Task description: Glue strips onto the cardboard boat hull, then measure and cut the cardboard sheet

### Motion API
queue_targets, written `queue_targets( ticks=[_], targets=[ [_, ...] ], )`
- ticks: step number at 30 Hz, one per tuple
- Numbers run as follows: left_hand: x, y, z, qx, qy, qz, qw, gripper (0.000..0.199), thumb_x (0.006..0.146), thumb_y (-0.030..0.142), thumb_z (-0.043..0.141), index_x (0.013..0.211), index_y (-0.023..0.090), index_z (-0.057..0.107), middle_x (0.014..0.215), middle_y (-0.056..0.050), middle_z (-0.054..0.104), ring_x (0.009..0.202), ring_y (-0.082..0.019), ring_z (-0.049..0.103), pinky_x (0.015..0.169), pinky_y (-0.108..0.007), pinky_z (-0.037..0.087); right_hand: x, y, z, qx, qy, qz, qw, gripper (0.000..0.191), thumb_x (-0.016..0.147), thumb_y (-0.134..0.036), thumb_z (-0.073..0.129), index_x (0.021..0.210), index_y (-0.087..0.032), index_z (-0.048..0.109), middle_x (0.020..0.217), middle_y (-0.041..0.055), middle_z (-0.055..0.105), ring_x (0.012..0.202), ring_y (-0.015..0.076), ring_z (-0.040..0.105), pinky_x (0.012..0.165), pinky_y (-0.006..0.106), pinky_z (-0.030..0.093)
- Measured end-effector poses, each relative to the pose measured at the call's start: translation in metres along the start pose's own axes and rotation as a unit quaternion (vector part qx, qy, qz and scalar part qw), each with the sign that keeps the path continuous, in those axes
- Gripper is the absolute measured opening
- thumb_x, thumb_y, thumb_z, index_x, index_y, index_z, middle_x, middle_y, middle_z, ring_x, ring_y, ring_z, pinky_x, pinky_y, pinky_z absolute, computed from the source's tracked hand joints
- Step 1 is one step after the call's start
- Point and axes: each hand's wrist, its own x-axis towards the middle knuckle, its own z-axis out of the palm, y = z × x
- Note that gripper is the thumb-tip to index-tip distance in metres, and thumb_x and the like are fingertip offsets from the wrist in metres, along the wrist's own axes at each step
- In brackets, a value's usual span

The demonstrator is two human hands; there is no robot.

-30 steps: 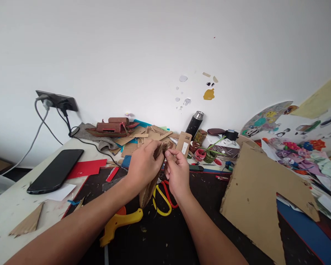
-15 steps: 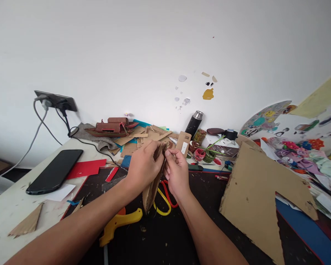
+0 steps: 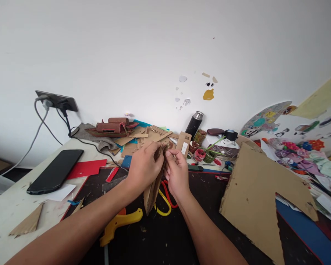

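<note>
A folded piece of brown cardboard (image 3: 151, 195) stands on edge at the middle, its lower tip pointing down. My left hand (image 3: 145, 163) is wrapped round its upper part from the left. On the right, my right hand (image 3: 177, 171) pinches the top edge between thumb and fingers. Beneath the hands lie scissors with yellow and red handles (image 3: 165, 211), partly hidden. A yellow glue gun (image 3: 121, 222) rests below my left forearm, with a glue stick at its lower end.
A large cardboard sheet (image 3: 253, 191) lies at the right. A black phone (image 3: 56, 171) and red paper (image 3: 86, 168) are at the left. Behind stand a model boat (image 3: 111, 127), cardboard scraps (image 3: 154, 134), a black flask (image 3: 194, 124) and paint jars (image 3: 200, 154).
</note>
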Motion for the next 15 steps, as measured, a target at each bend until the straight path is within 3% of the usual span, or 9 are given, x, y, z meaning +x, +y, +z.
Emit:
queue_targets(
  ticks=[15],
  targets=[
    [0.0001, -0.0029, 0.0022, 0.001, -0.003, 0.006, 1.000, 0.012, 0.100, 0.019, 0.059, 0.101, 0.020, 0.071, 0.094, -0.007, 0.076, 0.088, -0.025, 0.071, 0.074, -0.034, 0.050, 0.0018, 0.0024, -0.0028, -0.015, -0.003, -0.008, 1.000, 0.045, 0.079, -0.059, 0.090, 0.088, -0.024, 0.063, 0.046, -0.0157, 0.037, 0.036, 0.0056, 0.026, 0.032, 0.015, 0.019]
  ],
)
